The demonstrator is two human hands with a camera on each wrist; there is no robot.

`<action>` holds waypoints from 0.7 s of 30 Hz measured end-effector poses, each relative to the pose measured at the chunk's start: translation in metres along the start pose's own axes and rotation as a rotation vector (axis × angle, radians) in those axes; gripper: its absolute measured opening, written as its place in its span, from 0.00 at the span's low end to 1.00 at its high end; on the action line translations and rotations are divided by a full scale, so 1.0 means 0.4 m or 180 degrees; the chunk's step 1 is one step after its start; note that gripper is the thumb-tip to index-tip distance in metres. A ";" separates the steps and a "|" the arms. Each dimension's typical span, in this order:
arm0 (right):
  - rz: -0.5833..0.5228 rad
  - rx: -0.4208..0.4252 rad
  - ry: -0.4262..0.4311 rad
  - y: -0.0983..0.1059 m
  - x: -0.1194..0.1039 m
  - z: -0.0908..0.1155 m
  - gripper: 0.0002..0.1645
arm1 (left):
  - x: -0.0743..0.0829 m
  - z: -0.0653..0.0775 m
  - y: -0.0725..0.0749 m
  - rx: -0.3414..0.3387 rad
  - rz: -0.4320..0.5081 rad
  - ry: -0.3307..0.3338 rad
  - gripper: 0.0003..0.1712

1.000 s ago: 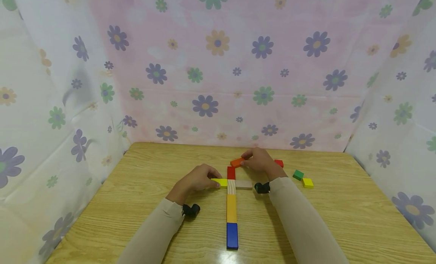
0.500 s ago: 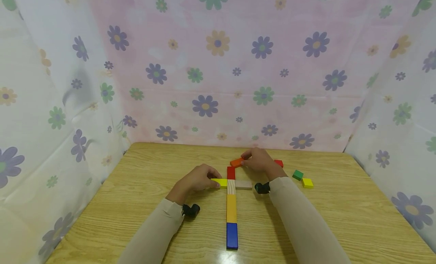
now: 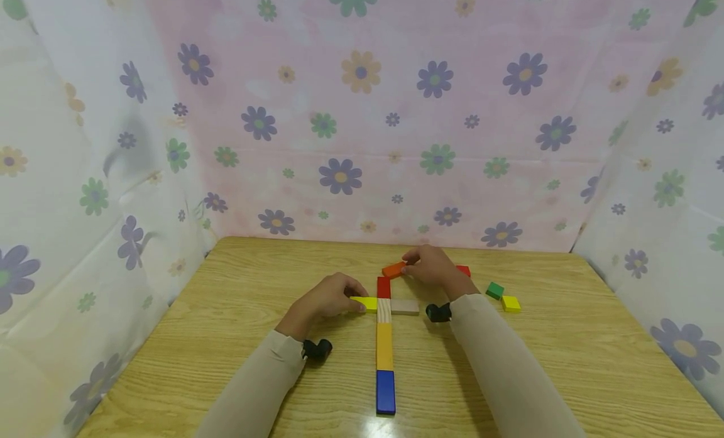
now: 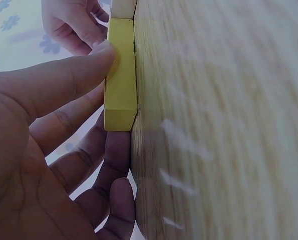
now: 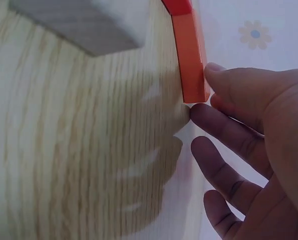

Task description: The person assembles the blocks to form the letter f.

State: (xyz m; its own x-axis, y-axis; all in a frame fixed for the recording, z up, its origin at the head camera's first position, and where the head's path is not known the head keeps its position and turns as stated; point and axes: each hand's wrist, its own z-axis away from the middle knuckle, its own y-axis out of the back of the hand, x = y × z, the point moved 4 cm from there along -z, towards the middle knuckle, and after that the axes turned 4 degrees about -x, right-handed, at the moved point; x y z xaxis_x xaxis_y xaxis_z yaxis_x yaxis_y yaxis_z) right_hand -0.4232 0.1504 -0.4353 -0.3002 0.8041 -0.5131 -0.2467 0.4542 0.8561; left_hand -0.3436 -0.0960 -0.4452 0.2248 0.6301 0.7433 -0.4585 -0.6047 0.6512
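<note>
My left hand (image 3: 330,295) pinches a yellow block (image 3: 364,304) between thumb and fingers; it lies flat against the left side of a striped natural-wood block (image 3: 384,310). My right hand (image 3: 428,266) holds the right end of an orange block (image 3: 393,270) with thumb and fingertips. That orange block lies slanted at the far end of a red block (image 3: 384,287), and in the right wrist view the orange block (image 5: 191,57) meets the red one at a corner. A pale wooden block (image 3: 405,307) lies right of the striped one. Toward me follow an amber block (image 3: 384,346) and a blue block (image 3: 386,392).
Right of my right hand lie another red block (image 3: 463,271), partly hidden, a small green block (image 3: 494,291) and a small yellow block (image 3: 511,304). The wooden table (image 3: 243,268) ends at a flowered cloth (image 3: 362,174) behind and on both sides.
My right wrist has edged very slightly to the right, with the fingers still on the orange block. The left hand and the other blocks stay in place.
</note>
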 end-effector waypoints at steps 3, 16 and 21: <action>0.0005 0.0010 0.0081 0.005 0.002 0.007 0.23 | 0.000 0.002 0.000 0.0011 0.0004 -0.0002 0.09; -0.0130 0.0206 0.0102 0.029 0.047 0.042 0.24 | -0.001 0.002 0.000 0.0005 0.0020 -0.0032 0.09; -0.0180 0.0324 0.0114 0.047 0.058 0.061 0.24 | -0.005 -0.001 0.000 0.0011 0.0013 -0.0042 0.09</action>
State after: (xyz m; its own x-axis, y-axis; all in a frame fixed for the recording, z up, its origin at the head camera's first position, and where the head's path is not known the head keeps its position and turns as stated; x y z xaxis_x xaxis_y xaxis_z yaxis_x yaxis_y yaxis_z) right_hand -0.4123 0.1870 -0.4297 -0.3218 0.7627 -0.5610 -0.1698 0.5364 0.8267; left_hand -0.3441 -0.0969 -0.4467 0.2342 0.6211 0.7479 -0.4563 -0.6091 0.6487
